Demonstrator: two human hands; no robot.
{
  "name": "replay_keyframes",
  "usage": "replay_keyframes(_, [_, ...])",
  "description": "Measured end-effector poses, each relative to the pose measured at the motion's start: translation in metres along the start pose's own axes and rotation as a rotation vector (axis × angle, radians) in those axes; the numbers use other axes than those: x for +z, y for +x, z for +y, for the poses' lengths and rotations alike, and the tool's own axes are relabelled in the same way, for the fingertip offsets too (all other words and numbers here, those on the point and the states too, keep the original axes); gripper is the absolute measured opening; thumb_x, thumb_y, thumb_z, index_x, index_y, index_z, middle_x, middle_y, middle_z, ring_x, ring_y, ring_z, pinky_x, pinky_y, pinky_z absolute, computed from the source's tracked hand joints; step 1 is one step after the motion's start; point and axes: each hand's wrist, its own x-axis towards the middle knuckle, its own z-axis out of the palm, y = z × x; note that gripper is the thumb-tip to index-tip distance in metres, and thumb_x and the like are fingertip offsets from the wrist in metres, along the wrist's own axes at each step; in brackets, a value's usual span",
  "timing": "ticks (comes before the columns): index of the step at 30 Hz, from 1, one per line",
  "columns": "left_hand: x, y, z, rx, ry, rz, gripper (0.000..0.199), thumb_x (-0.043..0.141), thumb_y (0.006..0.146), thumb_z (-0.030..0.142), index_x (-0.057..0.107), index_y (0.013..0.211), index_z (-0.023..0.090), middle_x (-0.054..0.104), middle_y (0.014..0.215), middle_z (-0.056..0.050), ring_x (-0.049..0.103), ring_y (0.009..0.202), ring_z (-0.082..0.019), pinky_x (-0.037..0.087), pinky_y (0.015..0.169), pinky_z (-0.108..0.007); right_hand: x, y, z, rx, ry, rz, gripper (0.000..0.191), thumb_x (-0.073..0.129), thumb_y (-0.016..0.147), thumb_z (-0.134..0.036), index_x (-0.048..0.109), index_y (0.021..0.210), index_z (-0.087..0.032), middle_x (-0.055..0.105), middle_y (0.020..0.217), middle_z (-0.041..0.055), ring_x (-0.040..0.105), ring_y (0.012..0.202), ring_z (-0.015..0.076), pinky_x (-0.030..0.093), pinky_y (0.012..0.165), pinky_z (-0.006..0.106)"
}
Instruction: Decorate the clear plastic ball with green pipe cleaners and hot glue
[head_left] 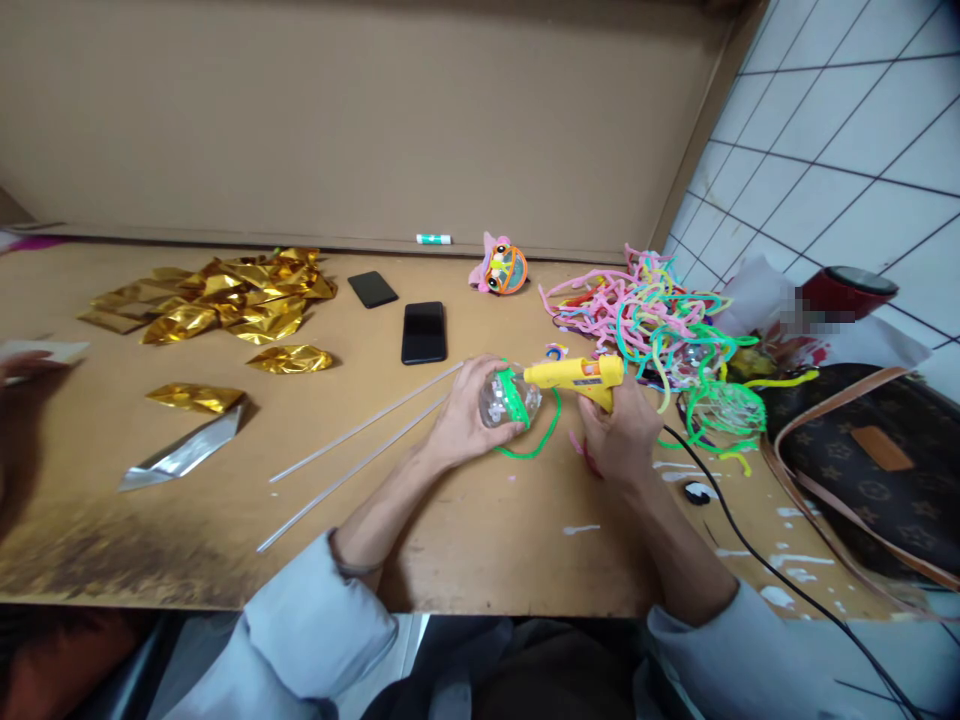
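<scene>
My left hand [472, 405] is wrapped around a clear plastic ball [493, 402] that has a green pipe cleaner [516, 398] laid across it. The loose end of that pipe cleaner curls down onto the table beside the ball. In my right hand [622, 430] is a yellow hot glue gun [577, 375], gripped by its handle. Its nozzle points left and meets the ball at the green strip, or comes very close to it. Two thin clear sticks [352, 432] lie on the table by my left hand.
Gold foil pieces [247, 295] are heaped at the left, near two black phones [424, 332]. A small decorated ball [504, 268] and a glue stick [433, 239] sit at the back. Tangled pipe cleaners [615, 310], the gun's cord [724, 500] and a brown bag [847, 460] occupy the right. Another person's hand [30, 364] shows far left.
</scene>
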Motion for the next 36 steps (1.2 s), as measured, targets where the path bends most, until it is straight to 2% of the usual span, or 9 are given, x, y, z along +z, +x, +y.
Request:
replay_keyframes(16, [-0.0009, 0.0002, 0.0018, -0.006, 0.0, -0.014, 0.069, 0.082, 0.071, 0.041, 0.047, 0.128, 0.022, 0.053, 0.129, -0.012, 0.052, 0.123, -0.031, 0.043, 0.108, -0.052, -0.0012, 0.0021, 0.0004, -0.027, 0.013, 0.018, 0.004, 0.054, 0.091, -0.025, 0.052, 0.092, -0.021, 0.056, 0.07, 0.0008, 0.055, 0.062, 0.0192, 0.04, 0.055, 0.028])
replay_keyframes(24, [-0.001, 0.0002, 0.0024, -0.019, -0.015, -0.019, 0.069, 0.08, 0.071, 0.042, 0.047, 0.129, 0.023, 0.053, 0.13, -0.012, 0.051, 0.124, -0.032, 0.041, 0.109, -0.053, -0.0024, 0.0011, 0.0021, -0.046, 0.011, 0.0, 0.009, 0.055, 0.088, -0.022, 0.053, 0.097, -0.021, 0.056, 0.071, 0.0006, 0.054, 0.063, 0.0192, 0.039, 0.057, 0.028])
replay_keyframes(36, [-0.0009, 0.0003, 0.0036, -0.031, -0.01, -0.023, 0.069, 0.08, 0.071, 0.043, 0.047, 0.129, 0.024, 0.053, 0.131, -0.012, 0.052, 0.125, -0.032, 0.041, 0.109, -0.053, -0.0013, -0.002, 0.0043, 0.003, 0.055, -0.042, 0.012, 0.055, 0.086, -0.021, 0.055, 0.097, -0.02, 0.057, 0.073, 0.0015, 0.055, 0.064, 0.0185, 0.039, 0.057, 0.028])
